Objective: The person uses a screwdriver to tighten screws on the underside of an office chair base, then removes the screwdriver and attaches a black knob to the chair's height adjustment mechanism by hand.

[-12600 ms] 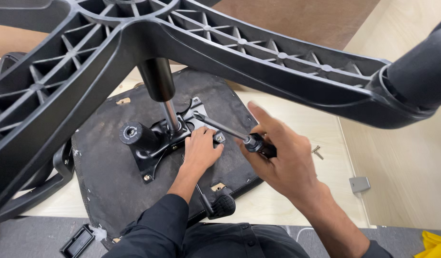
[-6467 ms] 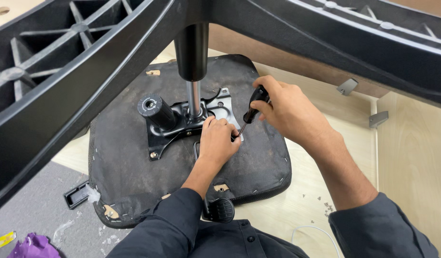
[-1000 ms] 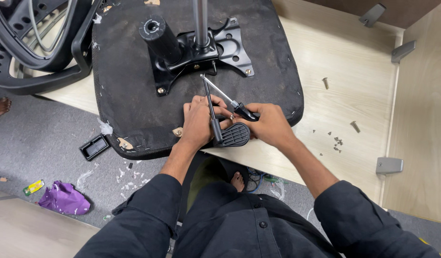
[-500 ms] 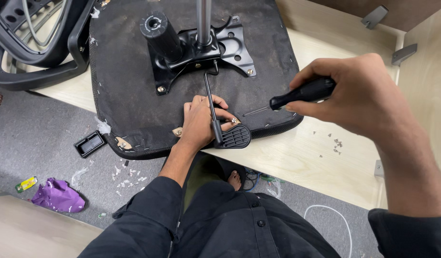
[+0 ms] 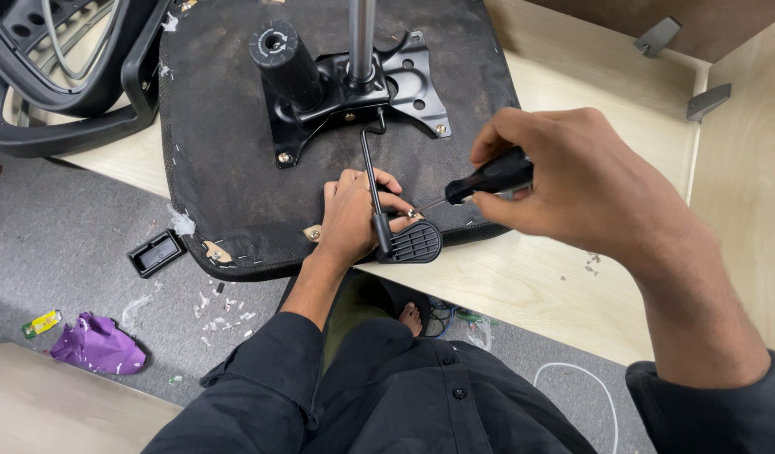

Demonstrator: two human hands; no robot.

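An upturned office chair seat (image 5: 236, 160) lies on a pale wooden board, its black fabric underside up. A black metal mechanism plate (image 5: 354, 92) with a gas cylinder (image 5: 361, 38) is bolted to it. My left hand (image 5: 351, 214) rests on the seat's near edge, fingers by the adjustment lever (image 5: 379, 202) and its ribbed paddle. My right hand (image 5: 572, 181) grips a black-handled screwdriver (image 5: 480, 181), raised, with the tip pointing at my left fingers.
A black mesh chair back and armrest (image 5: 60, 76) lie at the upper left. A small black plastic cap (image 5: 156, 252), purple wrapper (image 5: 97, 346) and scraps litter the grey carpet. Metal brackets (image 5: 707, 99) sit on the board's far right. A white cable (image 5: 572, 374) loops near my lap.
Over the earlier frames the chair base left my view. In the last second my right hand lifted the screwdriver away from the seat, then brought its tip back toward my left fingers.
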